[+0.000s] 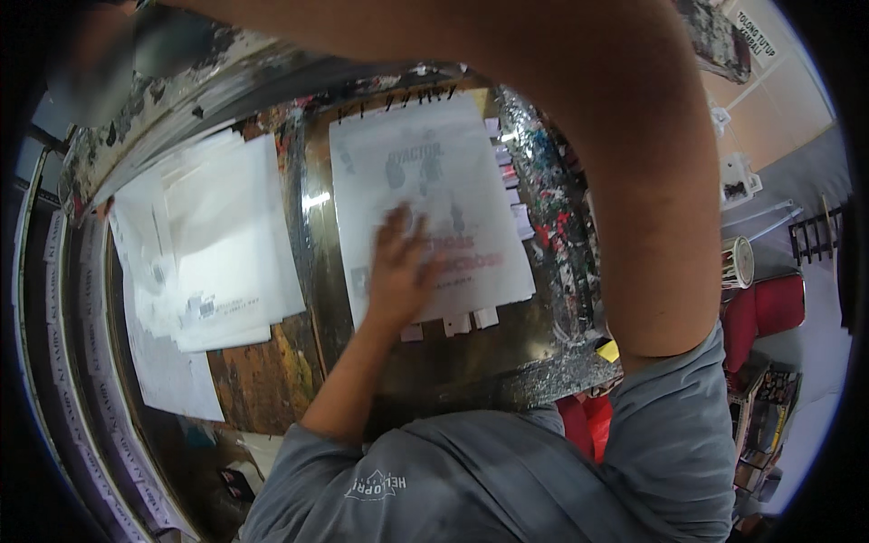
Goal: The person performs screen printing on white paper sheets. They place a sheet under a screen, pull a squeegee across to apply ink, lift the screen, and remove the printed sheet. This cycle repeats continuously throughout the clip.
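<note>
A white sheet with faint grey print and red lettering lies on a dark, glossy board. My left hand is over its lower middle, fingers apart and slightly blurred; whether it touches the sheet is unclear. Paper strips stick out from under the sheet's near and right edges. My right arm is raised and bent across the top of the head view. At the upper left my right hand is heavily smeared, next to a paint-stained frame-like edge; its grip is unreadable.
Left of the board, overlapping white sheets rest on a paint-stained wooden surface. Paint splatters cover the table's right edge. Further right stand a tin can and a red chair. Long lettered strips line the far left.
</note>
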The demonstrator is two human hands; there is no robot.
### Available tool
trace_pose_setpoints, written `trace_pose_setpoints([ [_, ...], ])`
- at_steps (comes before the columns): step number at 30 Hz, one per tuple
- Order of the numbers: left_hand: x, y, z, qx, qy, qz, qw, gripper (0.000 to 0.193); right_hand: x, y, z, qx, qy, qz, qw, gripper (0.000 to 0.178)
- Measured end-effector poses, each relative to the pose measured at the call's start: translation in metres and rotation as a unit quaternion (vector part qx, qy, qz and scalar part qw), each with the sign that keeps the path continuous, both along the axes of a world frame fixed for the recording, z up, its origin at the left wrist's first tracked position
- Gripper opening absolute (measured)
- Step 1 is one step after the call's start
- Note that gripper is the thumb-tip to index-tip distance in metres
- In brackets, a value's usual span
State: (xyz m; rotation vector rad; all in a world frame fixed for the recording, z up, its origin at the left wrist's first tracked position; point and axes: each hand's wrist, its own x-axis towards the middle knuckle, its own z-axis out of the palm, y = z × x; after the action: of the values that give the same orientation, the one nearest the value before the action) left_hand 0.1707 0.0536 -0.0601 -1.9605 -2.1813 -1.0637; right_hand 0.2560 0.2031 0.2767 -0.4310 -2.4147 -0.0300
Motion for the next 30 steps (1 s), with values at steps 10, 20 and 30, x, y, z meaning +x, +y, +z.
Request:
trace_pose_setpoints([
  [10, -0.043, -0.111, -0.027, -0.130, 0.103, 0.039, 0.985, 0.086, -0.007, -0.061, 0.045, -0.100, -0.080, -0.122, 0.984, 0.061],
  [20, -0.057, -0.129, 0.075, 0.143, -0.342, 0.120, 0.921, 0.111, 0.008, -0.047, -0.032, 0.133, 0.113, 0.048, 0.983, 0.044],
  [30, -0.022, -0.219, 0.019, -0.096, -0.140, 0.296, 0.940, 0.115, 0.106, -0.123, -0.246, -0.174, -0.281, 0.082, 0.940, 0.035],
])
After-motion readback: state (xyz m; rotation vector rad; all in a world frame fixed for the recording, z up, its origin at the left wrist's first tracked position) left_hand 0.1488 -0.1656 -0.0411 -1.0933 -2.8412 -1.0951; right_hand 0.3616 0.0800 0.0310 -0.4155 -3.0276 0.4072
